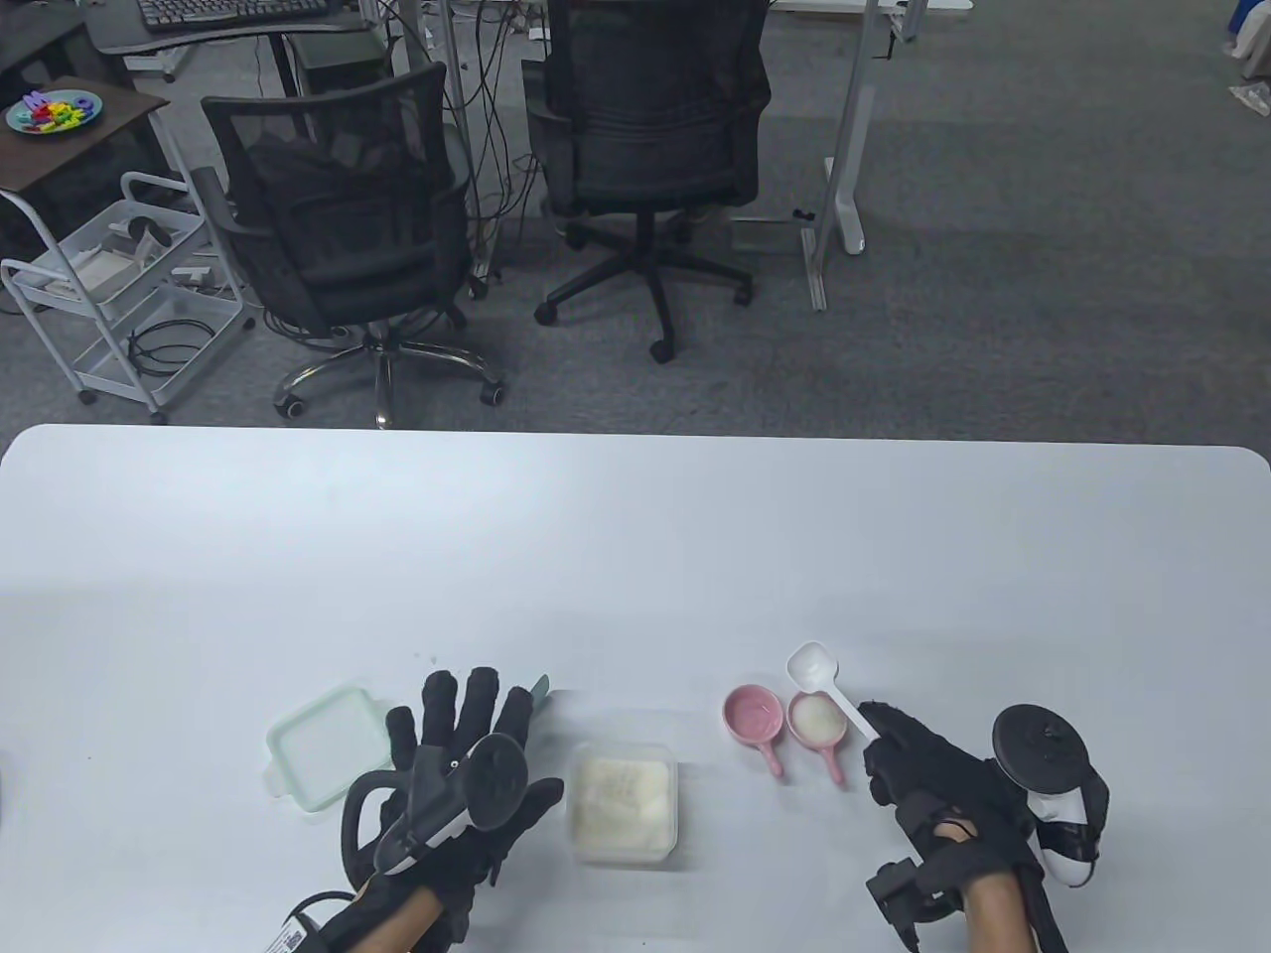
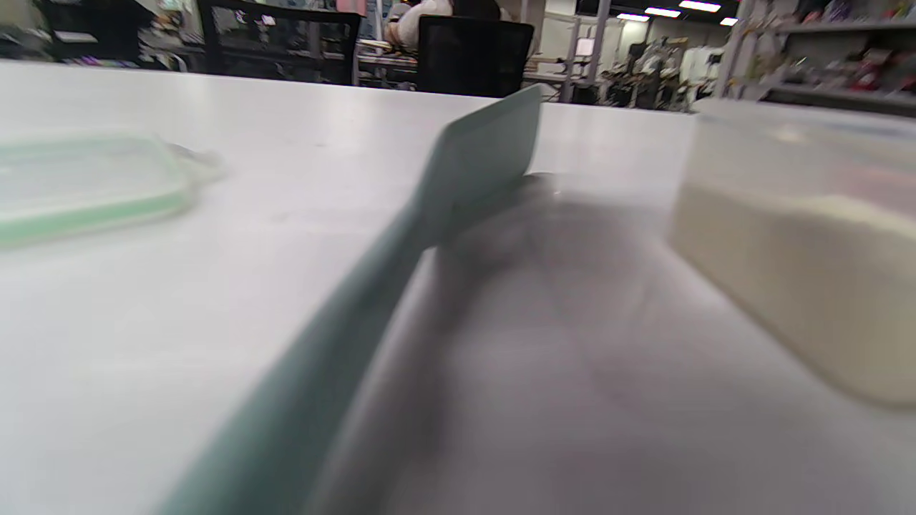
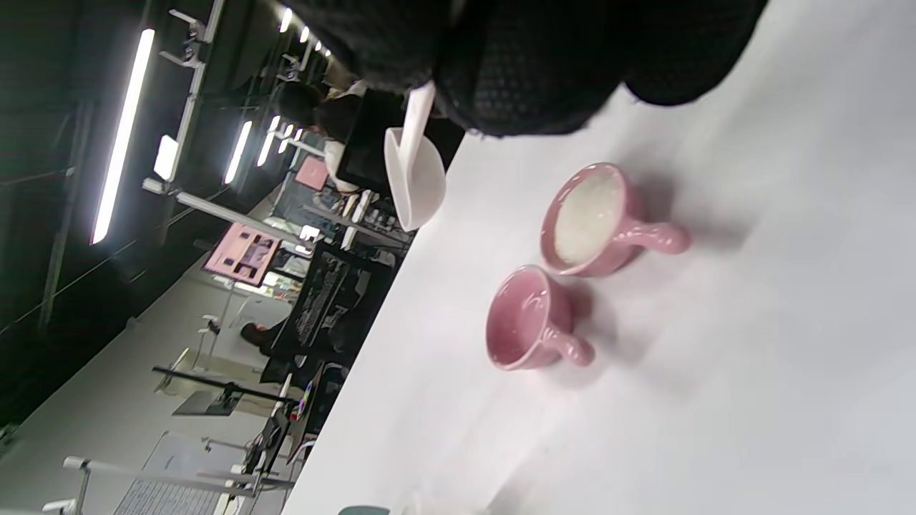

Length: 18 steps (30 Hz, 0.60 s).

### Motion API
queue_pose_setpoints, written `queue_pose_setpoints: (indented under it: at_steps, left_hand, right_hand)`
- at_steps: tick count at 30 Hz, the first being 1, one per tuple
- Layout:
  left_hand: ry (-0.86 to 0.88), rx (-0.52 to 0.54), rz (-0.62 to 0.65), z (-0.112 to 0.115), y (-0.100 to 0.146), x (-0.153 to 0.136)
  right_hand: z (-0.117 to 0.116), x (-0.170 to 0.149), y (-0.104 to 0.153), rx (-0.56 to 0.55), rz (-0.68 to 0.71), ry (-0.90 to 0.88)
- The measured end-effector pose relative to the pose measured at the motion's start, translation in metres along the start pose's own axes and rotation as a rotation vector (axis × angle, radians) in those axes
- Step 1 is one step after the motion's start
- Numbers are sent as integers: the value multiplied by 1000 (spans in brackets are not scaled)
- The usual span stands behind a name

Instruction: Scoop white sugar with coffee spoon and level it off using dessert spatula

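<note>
Table (image 1: 635, 556): spoon (image 1: 824, 680) (white) points away, leftward.

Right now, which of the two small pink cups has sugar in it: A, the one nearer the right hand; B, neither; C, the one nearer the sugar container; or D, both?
A: the pink cup beside the right hand is filled with white sugar, while the other pink cup, on the side of the sugar container, shows only its bare pink inside.

pale green flat rubber spatula (image 2: 401, 236), white plastic scoop spoon (image 1: 816, 670), two glossy pink ceramic cups (image 3: 526, 322), black mesh gloves, green-rimmed clear lid (image 1: 323, 740).
</note>
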<state>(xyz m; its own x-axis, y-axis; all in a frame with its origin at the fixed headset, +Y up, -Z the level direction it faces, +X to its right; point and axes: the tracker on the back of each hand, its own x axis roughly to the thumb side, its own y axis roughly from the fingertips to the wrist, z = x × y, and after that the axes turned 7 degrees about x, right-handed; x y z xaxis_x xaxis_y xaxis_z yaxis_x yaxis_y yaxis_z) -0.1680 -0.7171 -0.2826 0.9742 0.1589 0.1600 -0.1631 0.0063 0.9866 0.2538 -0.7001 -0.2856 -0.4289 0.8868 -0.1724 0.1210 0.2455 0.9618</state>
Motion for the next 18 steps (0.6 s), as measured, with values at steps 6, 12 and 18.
queue_pose_setpoints:
  at_steps: [6,12,18]
  left_hand:
    - [154,-72,160,12,-2,11]
    - [95,-125,189,28,-8,25]
    - [8,-147,166,35,-12,31]
  right_hand:
    - [-40,30,4,120,166,196]
    - [-89,57,16,147,262,632]
    - [-135,59,18,72,318,943]
